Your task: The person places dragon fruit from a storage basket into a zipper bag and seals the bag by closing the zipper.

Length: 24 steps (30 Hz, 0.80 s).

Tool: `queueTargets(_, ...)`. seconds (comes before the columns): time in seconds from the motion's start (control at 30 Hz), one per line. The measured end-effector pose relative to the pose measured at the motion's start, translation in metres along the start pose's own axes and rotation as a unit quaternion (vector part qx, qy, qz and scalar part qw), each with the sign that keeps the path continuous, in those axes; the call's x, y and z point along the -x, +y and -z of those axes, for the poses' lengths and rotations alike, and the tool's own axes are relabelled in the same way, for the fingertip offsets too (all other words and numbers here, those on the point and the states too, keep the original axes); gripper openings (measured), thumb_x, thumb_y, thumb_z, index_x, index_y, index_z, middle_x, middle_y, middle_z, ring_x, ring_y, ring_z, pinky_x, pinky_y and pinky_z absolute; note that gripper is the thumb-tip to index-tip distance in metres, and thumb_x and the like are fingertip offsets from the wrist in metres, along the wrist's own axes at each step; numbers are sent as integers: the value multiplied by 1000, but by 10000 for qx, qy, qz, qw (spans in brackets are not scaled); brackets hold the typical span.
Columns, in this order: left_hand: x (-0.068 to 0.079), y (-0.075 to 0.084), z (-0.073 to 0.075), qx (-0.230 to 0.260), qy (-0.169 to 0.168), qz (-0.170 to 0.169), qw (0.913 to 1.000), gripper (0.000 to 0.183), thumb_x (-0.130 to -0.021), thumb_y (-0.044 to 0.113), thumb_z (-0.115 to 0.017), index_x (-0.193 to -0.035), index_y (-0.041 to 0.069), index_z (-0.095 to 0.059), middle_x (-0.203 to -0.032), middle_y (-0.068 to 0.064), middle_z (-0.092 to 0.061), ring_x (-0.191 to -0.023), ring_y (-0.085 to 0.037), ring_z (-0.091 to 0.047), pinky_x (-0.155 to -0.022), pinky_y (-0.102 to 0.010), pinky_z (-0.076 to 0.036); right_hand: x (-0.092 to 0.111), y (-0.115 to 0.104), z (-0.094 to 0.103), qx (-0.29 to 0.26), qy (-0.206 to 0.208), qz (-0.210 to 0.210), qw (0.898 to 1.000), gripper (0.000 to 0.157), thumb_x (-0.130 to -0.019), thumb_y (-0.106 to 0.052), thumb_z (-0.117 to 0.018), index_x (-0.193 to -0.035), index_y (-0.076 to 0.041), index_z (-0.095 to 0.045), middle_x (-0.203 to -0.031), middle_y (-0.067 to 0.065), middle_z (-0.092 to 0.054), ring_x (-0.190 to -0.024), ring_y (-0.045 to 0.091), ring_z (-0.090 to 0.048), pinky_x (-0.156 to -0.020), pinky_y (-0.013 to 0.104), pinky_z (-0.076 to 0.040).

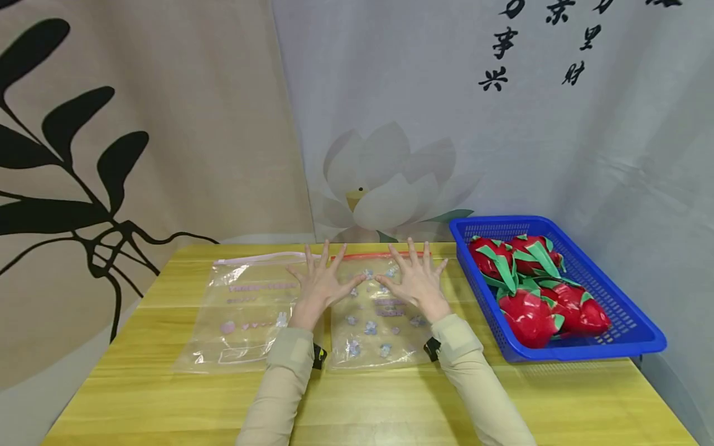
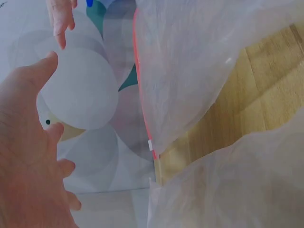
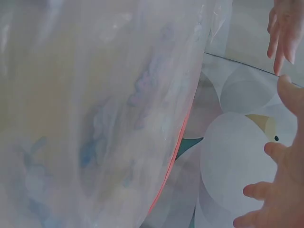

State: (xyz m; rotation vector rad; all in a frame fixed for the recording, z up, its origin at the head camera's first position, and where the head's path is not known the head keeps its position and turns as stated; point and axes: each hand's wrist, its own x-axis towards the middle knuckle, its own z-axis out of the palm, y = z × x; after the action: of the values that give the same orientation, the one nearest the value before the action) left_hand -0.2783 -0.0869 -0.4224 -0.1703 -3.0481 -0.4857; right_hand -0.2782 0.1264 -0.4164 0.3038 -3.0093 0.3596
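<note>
Both hands are held over the table with fingers spread and nothing in them. My left hand (image 1: 320, 286) overlaps the gap between two clear plastic zip bags in the head view. My right hand (image 1: 417, 284) is above the upper part of the bag with the red zip edge (image 1: 385, 334), printed with small blue figures. To its left lies the other zip bag (image 1: 240, 334), with a pale pink zip edge and pink print. In the left wrist view, a white slider sits at one end of the red zip edge (image 2: 138, 71). Both bags lie flat.
A blue plastic basket (image 1: 630, 316) stands at the table's right side, holding several red dragon fruits (image 1: 530, 317) with green leaf tips. The wooden table (image 1: 167, 402) ends at a printed cloth backdrop (image 1: 223, 124) behind the bags.
</note>
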Motion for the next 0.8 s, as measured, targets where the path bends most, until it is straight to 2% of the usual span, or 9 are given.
queueTargets(0.23, 0, 1, -2, -96, 82, -64, 9999, 86, -81, 79, -37, -151, 38, -7, -161, -3, 8, -143, -47, 14, -95, -82, 6, 1, 3, 0, 13, -14, -6, 10000, 79, -87, -71, -39, -152, -32, -17, -161, 13, 0, -144, 48, 5, -98, 82, -2)
queueTargets(0.57, -1, 2, -2, 68, 16, -114, 9999, 85, -83, 76, -40, -151, 38, -6, -160, -5, 9, -142, -47, 16, -97, -79, 9, 1, 8, -3, -38, -65, -81, 9999, 79, -86, -72, -39, -152, -34, -17, -161, 12, 1, -145, 48, 1, -101, 80, -2)
queueTargets(0.8, -1, 1, -5, 207, 1, -174, 9996, 84, -84, 75, -38, -152, 36, -7, -160, -9, 4, -143, -48, 9, -110, -68, 2, 0, 12, -7, -156, 1, -70, 9999, 75, -89, -66, -43, -152, -32, -20, -161, 13, -6, -145, 48, -5, -105, 76, -3)
